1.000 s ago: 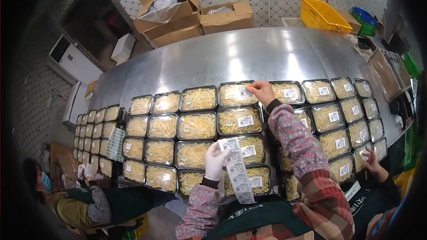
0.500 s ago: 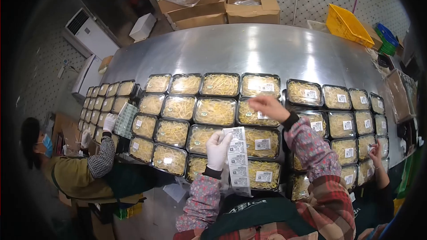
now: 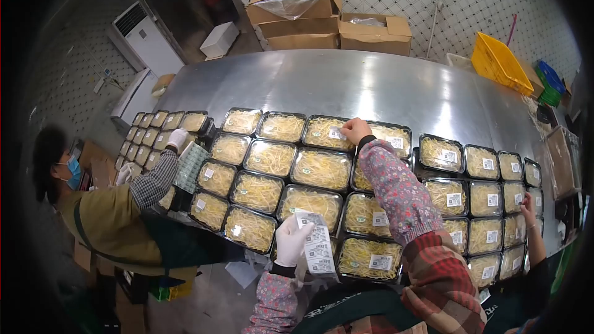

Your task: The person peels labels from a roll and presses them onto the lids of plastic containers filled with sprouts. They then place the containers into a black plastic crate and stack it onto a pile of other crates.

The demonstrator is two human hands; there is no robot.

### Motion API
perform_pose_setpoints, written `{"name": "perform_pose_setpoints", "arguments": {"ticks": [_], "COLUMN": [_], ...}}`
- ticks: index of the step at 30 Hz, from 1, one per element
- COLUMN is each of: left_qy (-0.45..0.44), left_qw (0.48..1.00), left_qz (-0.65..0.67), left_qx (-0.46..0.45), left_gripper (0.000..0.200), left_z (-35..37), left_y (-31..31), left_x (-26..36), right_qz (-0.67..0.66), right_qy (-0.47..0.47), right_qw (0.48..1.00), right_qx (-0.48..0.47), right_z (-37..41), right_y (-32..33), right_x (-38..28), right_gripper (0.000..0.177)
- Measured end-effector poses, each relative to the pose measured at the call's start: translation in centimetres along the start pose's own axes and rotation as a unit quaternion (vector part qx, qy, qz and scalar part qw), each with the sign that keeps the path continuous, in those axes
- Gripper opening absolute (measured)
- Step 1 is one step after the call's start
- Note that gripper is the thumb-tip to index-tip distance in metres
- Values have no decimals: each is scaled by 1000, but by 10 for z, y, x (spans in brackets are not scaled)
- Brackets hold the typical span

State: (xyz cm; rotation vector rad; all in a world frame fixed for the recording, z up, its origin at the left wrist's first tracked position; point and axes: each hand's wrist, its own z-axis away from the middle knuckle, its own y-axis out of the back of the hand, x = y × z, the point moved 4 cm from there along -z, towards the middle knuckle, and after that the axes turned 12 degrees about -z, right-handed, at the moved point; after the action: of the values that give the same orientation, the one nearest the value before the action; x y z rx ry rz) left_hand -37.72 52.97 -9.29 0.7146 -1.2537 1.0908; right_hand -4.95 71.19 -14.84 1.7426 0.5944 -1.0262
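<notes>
My left hand [image 3: 292, 240], in a white glove, is closed around a strip of printed labels [image 3: 319, 244] that hangs down in front of me. Bare and with its fingers drawn together, my right hand [image 3: 356, 130] touches a white label [image 3: 337, 133] on a film-covered black tray of bean sprouts [image 3: 320, 130] in the far row. Nearer to me, a tray [image 3: 371, 258] and its neighbour carry white labels on their right sides. A tray [image 3: 310, 205] just beyond my left hand shows only a small green mark. My right forearm hides parts of several trays.
Rows of sprout trays cover the near half of the steel table [image 3: 291, 80]. At left, a masked co-worker [image 3: 105, 210] handles a greenish label sheet [image 3: 190, 167]. Another person's hand [image 3: 528, 209] is among the right-hand trays. Cardboard boxes [image 3: 374, 37] and a yellow crate [image 3: 500, 65] stand beyond the table.
My right hand has moved left and away from me, onto a tray in the far row, where a label now shows. My left hand and the label strip have come lower in view.
</notes>
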Motion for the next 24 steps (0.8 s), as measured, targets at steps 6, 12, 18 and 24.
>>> {"name": "perform_pose_setpoints", "arguments": {"ticks": [6,12,18,24], "left_qy": [-35,-28,20,-82], "left_qw": [998,998,997,995], "left_qz": [44,20,-71,-48], "left_qx": [34,48,37,44], "left_gripper": [19,16,31,71], "left_z": [-3,-12,-19,-3], "left_y": [28,11,12,-10], "left_x": [-6,-5,-41,-6], "right_qz": [270,-228,-298,-280], "right_qy": [44,29,-26,-2], "right_qw": [962,902,915,937], "right_qx": [24,-366,-270,-210], "right_z": [20,155,214,219], "right_y": [13,1,7,-8], "right_x": [-46,-119,-115,-112], "right_gripper": [49,45,20,15]}}
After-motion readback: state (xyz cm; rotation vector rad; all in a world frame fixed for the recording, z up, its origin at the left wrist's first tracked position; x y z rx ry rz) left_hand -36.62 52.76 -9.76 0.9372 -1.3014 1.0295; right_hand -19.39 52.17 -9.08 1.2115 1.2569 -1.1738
